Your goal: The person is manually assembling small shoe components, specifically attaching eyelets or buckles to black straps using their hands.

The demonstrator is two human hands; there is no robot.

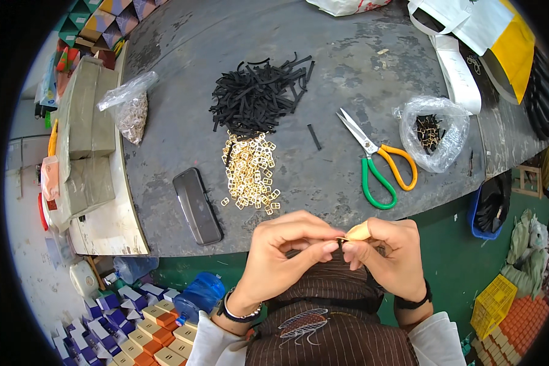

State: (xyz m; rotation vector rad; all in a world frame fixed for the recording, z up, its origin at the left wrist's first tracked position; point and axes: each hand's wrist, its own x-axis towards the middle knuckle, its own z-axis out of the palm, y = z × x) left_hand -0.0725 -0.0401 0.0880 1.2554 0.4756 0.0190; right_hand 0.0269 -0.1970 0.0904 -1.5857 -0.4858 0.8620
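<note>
A small black-and-gold piece [342,240] is pinched between the fingertips of the left hand [267,259] and right hand [398,253]. Gold buckles [250,174] are heaped against black strips [256,94] on the table [323,186].

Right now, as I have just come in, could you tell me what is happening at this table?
A person's left grip and right grip pinch a small piece, mostly hidden, by the near edge of the table. Farther in lie piles of black strips and gold buckles. To the right are scissors and a clear bag holding black-and-gold pieces.
</note>
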